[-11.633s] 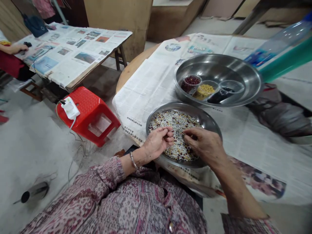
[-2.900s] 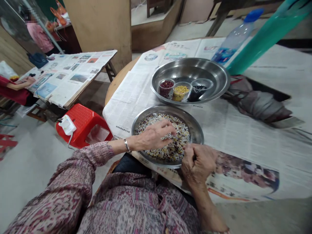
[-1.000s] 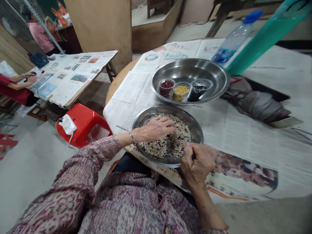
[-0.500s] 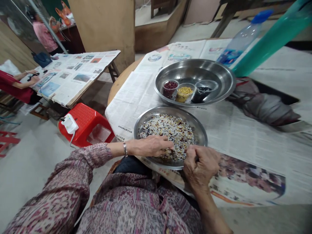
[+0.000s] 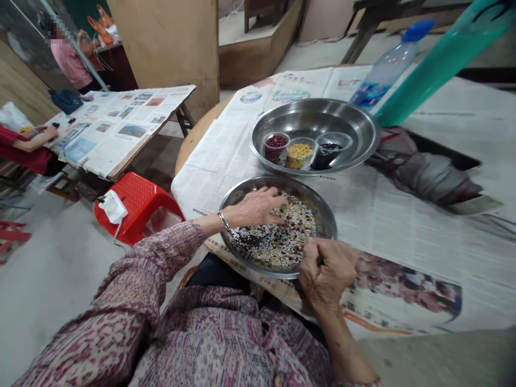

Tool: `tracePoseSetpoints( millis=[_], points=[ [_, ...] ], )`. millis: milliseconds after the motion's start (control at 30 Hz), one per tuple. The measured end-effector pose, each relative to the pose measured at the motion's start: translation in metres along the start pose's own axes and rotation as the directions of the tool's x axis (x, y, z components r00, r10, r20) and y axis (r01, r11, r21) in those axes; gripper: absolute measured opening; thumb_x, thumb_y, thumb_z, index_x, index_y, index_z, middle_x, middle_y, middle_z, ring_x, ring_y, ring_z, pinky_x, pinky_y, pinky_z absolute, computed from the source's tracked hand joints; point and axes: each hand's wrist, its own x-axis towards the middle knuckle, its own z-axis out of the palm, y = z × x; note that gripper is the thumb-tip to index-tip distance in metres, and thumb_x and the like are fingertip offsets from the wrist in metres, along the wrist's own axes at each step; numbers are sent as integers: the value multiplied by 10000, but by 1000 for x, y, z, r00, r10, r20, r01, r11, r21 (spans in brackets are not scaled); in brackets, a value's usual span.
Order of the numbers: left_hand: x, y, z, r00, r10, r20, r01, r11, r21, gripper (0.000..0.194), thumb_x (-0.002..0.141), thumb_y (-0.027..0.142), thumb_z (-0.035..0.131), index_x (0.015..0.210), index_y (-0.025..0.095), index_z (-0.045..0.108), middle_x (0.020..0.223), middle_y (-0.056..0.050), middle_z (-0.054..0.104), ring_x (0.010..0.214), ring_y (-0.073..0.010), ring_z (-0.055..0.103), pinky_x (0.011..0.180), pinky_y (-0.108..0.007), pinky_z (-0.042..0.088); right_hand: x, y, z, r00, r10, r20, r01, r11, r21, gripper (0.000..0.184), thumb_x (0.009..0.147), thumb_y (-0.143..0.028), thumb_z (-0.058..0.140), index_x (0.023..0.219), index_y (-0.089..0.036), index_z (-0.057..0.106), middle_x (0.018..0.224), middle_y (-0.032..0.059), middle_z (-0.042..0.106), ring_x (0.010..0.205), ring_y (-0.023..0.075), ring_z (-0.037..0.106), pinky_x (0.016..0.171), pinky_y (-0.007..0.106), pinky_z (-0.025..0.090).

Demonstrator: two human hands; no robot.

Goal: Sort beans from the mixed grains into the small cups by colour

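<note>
**Newspapered round table, both hands at a pan of mixed grains**

Newspaper sheets cover a round wooden table, and a shallow steel pan sits at its near side, directly in front of the person, filled with mixed grains in white, yellow, red and dark shades. The left hand lies palm down on the grains at the pan's far-left side, its fingers spread and gently curved, with no held item showing. The right hand rests over the pan's near rim, its fingers curled inward with the tips down among the grains; whether they pinch anything is hidden. A silver bangle circles the left wrist. Just beyond the pan stands a larger steel basin holding three small cups of red, yellow and dark grains. Left of the pan is a red plastic stool bearing a white power adapter.
</note>
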Motion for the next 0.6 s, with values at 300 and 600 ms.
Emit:
tracePoseSetpoints(
  millis=[300,600],
  points=[
    [-61,35,-3,964,228,137,-186,946,-264,164,994,241,482,1122,208,579,1116,-48,588,1027,-157,579,942,-272,462,0,0,-1,998,49,46,-49,999,-8,226,919,-259,483,704,-218,537,686,19,607,703,170,517,760,338,394],
    [-58,18,2,978,186,96,-178,980,-86,189,1013,233,423,1127,200,571,1146,-61,563,1034,-159,563,895,-275,476,0,1,0,1000,-9,9,9,1000,-30,226,915,-238,512,697,-205,561,678,22,627,691,171,545,774,349,423]
  ],
)
